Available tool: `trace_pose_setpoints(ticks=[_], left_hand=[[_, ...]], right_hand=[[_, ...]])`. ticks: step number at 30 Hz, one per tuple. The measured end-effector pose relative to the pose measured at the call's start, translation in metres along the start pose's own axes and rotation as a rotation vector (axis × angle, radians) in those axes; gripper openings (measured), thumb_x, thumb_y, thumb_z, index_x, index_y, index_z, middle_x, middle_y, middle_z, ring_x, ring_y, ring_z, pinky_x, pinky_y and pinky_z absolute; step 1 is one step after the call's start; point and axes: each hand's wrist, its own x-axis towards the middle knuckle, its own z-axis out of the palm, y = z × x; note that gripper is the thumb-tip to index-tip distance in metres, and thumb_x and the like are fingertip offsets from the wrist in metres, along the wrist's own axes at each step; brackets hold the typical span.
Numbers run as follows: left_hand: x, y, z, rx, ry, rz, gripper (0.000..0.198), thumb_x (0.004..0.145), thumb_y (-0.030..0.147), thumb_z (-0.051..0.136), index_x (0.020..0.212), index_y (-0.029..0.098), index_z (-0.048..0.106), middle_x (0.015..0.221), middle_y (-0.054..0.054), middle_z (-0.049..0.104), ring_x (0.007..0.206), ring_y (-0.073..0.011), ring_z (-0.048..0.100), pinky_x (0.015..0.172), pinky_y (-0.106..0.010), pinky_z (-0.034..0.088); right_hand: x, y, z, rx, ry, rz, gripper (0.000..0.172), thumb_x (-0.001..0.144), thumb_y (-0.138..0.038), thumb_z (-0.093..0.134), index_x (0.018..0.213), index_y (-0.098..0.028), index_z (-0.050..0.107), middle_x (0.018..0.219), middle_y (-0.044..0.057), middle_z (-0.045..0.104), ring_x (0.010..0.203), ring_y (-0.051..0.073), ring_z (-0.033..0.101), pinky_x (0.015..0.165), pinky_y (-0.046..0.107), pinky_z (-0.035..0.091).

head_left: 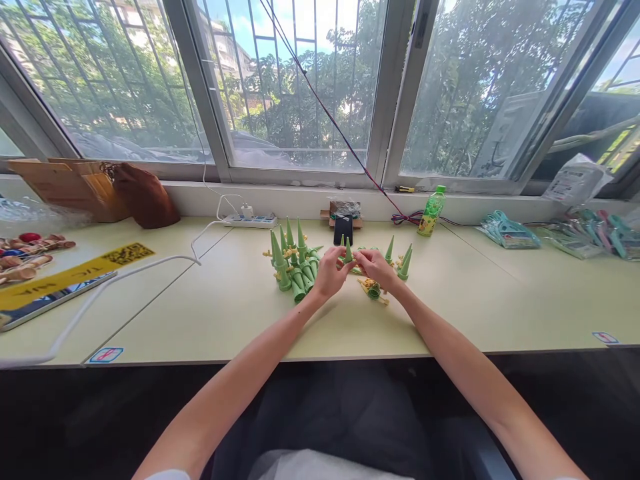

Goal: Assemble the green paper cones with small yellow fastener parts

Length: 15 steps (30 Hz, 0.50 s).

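Observation:
My left hand is closed around the lower part of a green plastic cone-shaped spike, its point upward. My right hand is pinched at the spike's right side, and whatever small part its fingertips hold is hidden. Left of my hands is a group of similar green spikes with small yellow fittings, some upright and some lying with their round ends toward me. Further spikes stand beyond my right hand. Below that hand lies a small pile of yellow fittings with a green piece among them.
At the back are a black phone, a power strip and a green-capped bottle. A white cable crosses the left side, near a brown pouch and cardboard box. Bagged teal items lie right.

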Motion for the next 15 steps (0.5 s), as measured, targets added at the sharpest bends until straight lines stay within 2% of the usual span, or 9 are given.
trace_pose_setpoints(ticks=[2,4,7,11,13,15], left_hand=[[0.001,0.004,-0.001,-0.081,-0.003,-0.070,0.024,0.080,0.036,0.069,0.094,0.018,0.062,0.099,-0.005,0.057,0.066,-0.0097,0.059,0.049,-0.020,0.050],[0.003,0.010,-0.003,-0.225,-0.006,-0.210,0.034,0.078,0.046,0.070,0.094,0.017,0.061,0.096,-0.006,0.058,0.069,-0.0128,0.063,0.045,-0.020,0.050],[0.005,0.016,-0.006,-0.442,0.033,-0.377,0.044,0.082,0.059,0.060,0.094,0.016,0.058,0.089,-0.006,0.059,0.062,-0.0119,0.063,0.042,-0.021,0.049],[0.004,0.017,-0.007,-0.499,0.094,-0.468,0.047,0.085,0.063,0.053,0.079,0.016,0.053,0.061,0.003,0.047,0.042,-0.0072,0.048,0.034,-0.019,0.040],[0.003,0.016,-0.007,-0.531,0.056,-0.514,0.043,0.087,0.060,0.052,0.078,0.018,0.049,0.052,0.006,0.042,0.036,-0.0066,0.038,0.032,-0.019,0.034],[0.003,0.015,-0.006,-0.585,-0.004,-0.580,0.037,0.087,0.055,0.055,0.078,0.020,0.045,0.049,0.007,0.043,0.033,-0.0066,0.035,0.032,-0.019,0.033]], right_hand=[[0.000,0.001,0.000,-0.006,0.029,-0.026,0.046,0.088,-0.056,0.050,0.060,-0.021,0.038,0.050,-0.005,0.033,0.044,0.008,0.031,0.042,0.024,0.025],[0.001,0.001,0.000,0.002,0.066,-0.042,0.048,0.088,-0.059,0.049,0.061,-0.021,0.038,0.051,-0.005,0.033,0.044,0.009,0.031,0.042,0.025,0.025],[0.000,0.001,0.000,0.031,0.100,-0.056,0.049,0.089,-0.063,0.048,0.064,-0.022,0.038,0.052,-0.006,0.032,0.045,0.009,0.030,0.043,0.025,0.025],[-0.002,-0.002,0.000,-0.015,0.103,-0.095,0.049,0.090,-0.063,0.046,0.065,-0.022,0.037,0.055,-0.005,0.033,0.048,0.009,0.031,0.045,0.024,0.025],[-0.004,-0.004,0.001,-0.096,0.083,-0.118,0.049,0.091,-0.062,0.045,0.065,-0.022,0.037,0.055,-0.005,0.035,0.050,0.009,0.031,0.047,0.024,0.025],[-0.005,-0.007,0.001,-0.167,0.059,-0.134,0.049,0.091,-0.061,0.044,0.064,-0.022,0.037,0.054,-0.004,0.035,0.051,0.010,0.031,0.048,0.024,0.025]])
